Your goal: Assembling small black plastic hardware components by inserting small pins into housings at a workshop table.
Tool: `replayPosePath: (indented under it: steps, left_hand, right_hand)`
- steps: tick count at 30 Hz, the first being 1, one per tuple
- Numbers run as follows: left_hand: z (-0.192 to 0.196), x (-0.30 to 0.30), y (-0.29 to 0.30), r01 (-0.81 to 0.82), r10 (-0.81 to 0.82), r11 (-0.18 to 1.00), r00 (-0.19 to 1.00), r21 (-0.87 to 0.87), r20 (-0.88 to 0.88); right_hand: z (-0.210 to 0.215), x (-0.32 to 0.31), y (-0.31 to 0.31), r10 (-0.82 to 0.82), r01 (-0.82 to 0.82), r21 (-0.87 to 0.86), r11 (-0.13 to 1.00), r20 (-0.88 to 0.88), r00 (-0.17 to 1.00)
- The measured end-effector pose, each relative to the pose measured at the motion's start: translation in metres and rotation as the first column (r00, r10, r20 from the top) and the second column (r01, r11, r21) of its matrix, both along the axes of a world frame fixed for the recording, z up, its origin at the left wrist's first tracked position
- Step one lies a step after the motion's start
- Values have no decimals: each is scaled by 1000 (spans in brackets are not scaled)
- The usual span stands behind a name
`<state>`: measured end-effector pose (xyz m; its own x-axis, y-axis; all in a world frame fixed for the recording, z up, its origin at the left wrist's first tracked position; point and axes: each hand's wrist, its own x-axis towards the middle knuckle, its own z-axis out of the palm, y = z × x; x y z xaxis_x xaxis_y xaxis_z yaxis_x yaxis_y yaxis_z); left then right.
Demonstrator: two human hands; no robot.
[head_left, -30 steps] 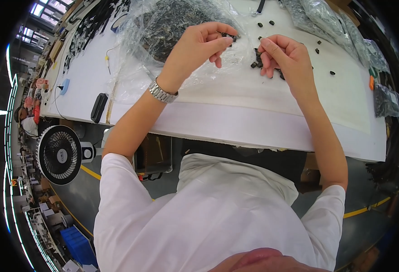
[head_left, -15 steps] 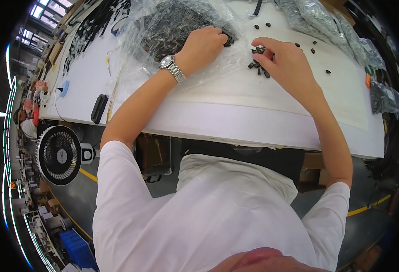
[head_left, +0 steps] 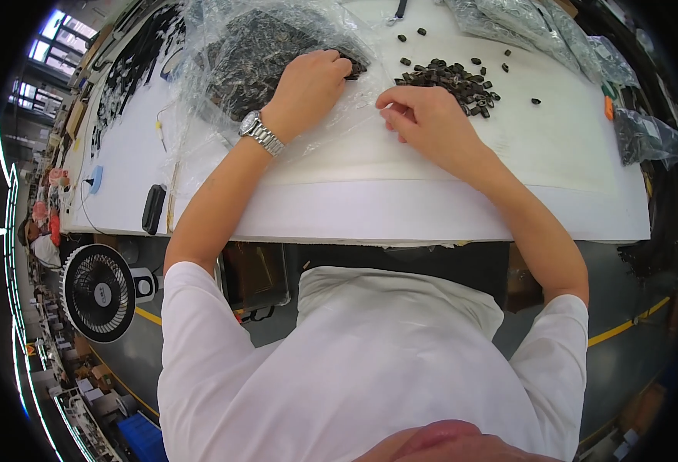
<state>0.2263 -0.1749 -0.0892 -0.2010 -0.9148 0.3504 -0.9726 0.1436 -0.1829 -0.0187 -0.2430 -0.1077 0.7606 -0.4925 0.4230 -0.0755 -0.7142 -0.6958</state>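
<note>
A large clear plastic bag [head_left: 223,46] full of small dark pieces lies on the table. My left hand [head_left: 312,85], with a metal-band watch on its wrist, is closed on the bag's right side, its fingers curled beside some dark pieces [head_left: 356,68]. Those fingertips are partly hidden. To the right, a loose pile of small dark pieces [head_left: 454,81] rests on the white tabletop [head_left: 354,208]. My right hand [head_left: 431,127] hovers at the near left edge of this pile. Its fingers are loosely bent, thumb and forefinger slightly apart, and nothing shows between them.
Single dark pieces lie scattered behind and right of the pile. More clear bags [head_left: 508,31] stand at the back right, near an orange-handled item [head_left: 608,108]. Black strips [head_left: 142,65] cover the far left. A black oblong case [head_left: 153,209] sits near the front edge, above a fan [head_left: 98,292].
My right hand has moved left from over the pile toward the bag, uncovering the pile. The left hand stays at the bag. The whole view has shifted slightly.
</note>
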Motion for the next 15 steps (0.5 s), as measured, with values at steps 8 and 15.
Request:
replayPosePath:
  steps: [8,15]
  left_hand:
    - [40,-45,38,291,-303,953,924,-84,-233]
    - [24,-48,35,303,-338,938,904,-168,-260]
  right_hand:
    - [20,-8,-16,150,-168,852,496,107,983]
    - [7,-4,-25,160,-229,962,147,205,966]
